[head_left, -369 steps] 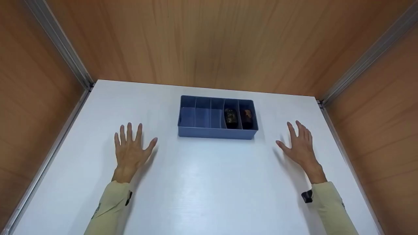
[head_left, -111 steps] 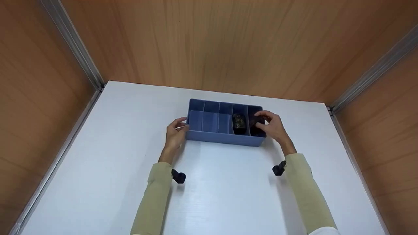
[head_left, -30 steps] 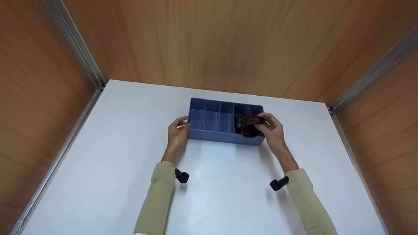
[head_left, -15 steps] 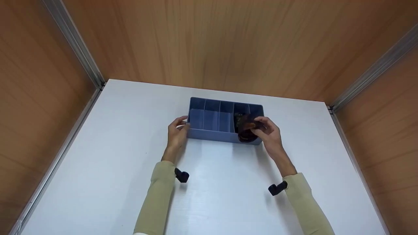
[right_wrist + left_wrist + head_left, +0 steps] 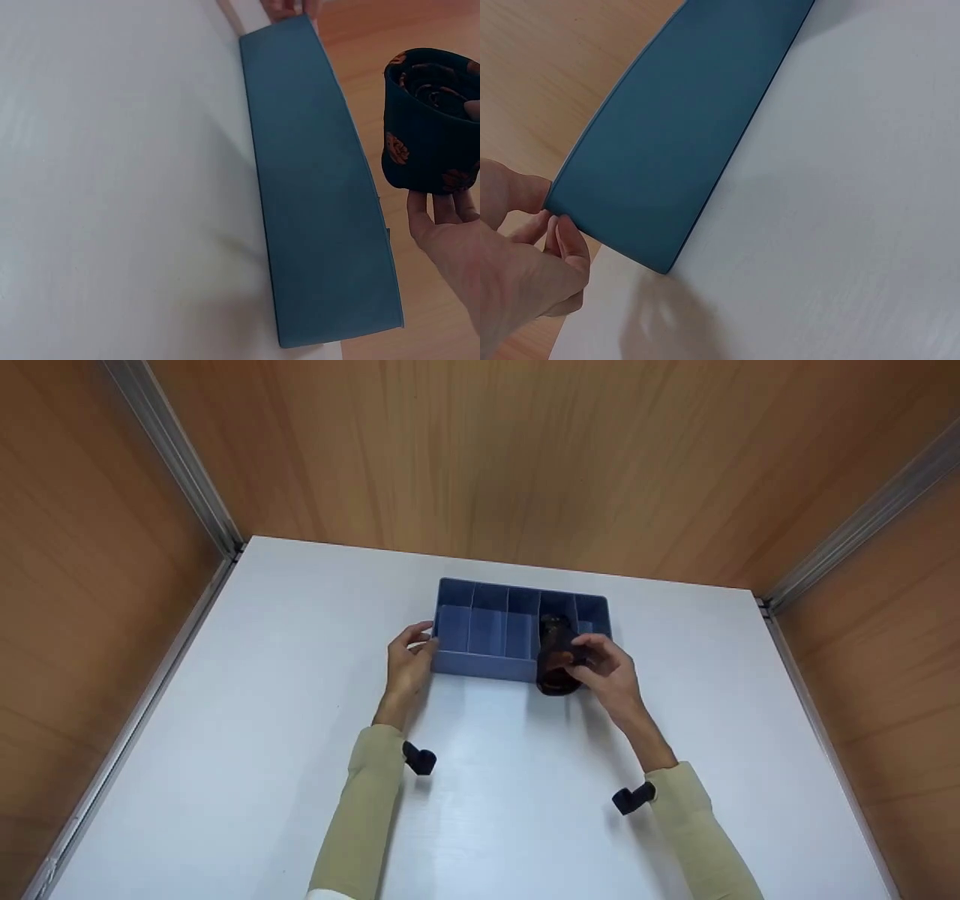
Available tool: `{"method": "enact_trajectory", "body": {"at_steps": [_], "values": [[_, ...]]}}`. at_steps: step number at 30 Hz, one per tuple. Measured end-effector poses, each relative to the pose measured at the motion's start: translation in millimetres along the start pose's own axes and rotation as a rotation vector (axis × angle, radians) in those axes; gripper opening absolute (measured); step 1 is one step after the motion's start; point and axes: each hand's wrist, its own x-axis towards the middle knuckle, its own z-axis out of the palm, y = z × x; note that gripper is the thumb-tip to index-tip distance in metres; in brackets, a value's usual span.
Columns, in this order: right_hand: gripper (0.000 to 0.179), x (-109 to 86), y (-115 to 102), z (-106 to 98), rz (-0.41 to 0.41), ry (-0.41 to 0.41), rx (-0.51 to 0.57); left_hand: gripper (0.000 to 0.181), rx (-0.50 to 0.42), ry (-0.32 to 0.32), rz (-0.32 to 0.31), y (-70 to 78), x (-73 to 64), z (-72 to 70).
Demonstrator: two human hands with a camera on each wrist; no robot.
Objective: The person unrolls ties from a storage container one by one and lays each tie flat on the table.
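Observation:
A rolled-up necktie, dark with orange flowers, is pinched between the thumb and fingers of my right hand. It is held over the front wall of the blue divided box, and in the right wrist view its coiled end shows. The fourth compartment holds another dark roll, partly hidden behind the held necktie. The far right compartment shows bare blue floor. With thumb and fingers, my left hand grips the left end of the box, near its corner in the left wrist view.
The box stands on a white table, near its back edge. Wooden panels rise at the back and both sides, with metal posts in the corners. The three left compartments show bare floors.
My right hand has lifted the necktie out of the far right compartment and carried it left and forward, over the box's front wall. My left hand keeps its grip on the box.

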Motion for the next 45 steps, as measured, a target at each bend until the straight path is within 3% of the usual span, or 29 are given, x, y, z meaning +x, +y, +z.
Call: {"method": "enact_trajectory", "body": {"at_steps": [20,33,38,45], "values": [[0.037,-13.3,7.3,21.3,-0.072,-0.122,-0.054,0.033,0.002,-0.002,-0.003,0.3,-2.2,0.3],[0.040,-15.8,11.7,39.5,-0.051,-0.121,-0.104,0.029,0.034,0.017,-0.014,-0.7,-5.6,-5.3],[0.038,-16.4,12.1,44.1,-0.065,-0.157,-0.118,0.029,0.041,0.013,-0.036,-0.1,-6.4,-7.3],[0.038,-15.6,13.2,53.3,-0.075,-0.179,-0.143,0.027,-0.012,0.014,-0.042,-0.3,-9.7,-10.6]]}}
